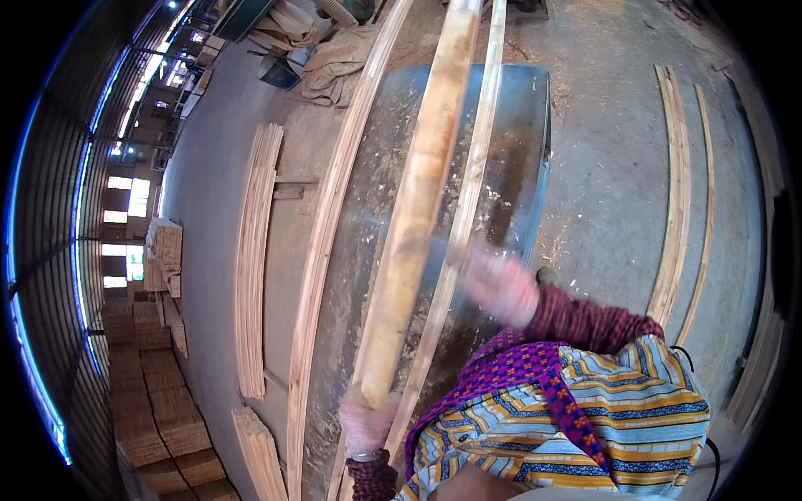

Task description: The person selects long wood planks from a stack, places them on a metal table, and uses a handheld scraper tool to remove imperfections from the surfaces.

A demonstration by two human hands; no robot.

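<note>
A long wooden board (418, 184), pale with brownish streaks and blurred by motion, runs from near me toward the far end. My left hand (368, 422) is closed around its near end. To the right of that board, my right hand (501, 284) is smeared by motion, and its fingers cannot be made out. It is nearest to a narrower wooden strip (468, 196), though whether it touches the strip is unclear. Below the board and strip, a metal table (518, 108) with a blue edge is scattered with wood shavings.
Another long plank (334, 200) lies along the table's left side. Farther left are a stack of strips (257, 259) and shorter boards (259, 455). Strips (675, 192) lie on the floor at right. A bucket (278, 73) and cloth sacks (338, 67) sit at the far left.
</note>
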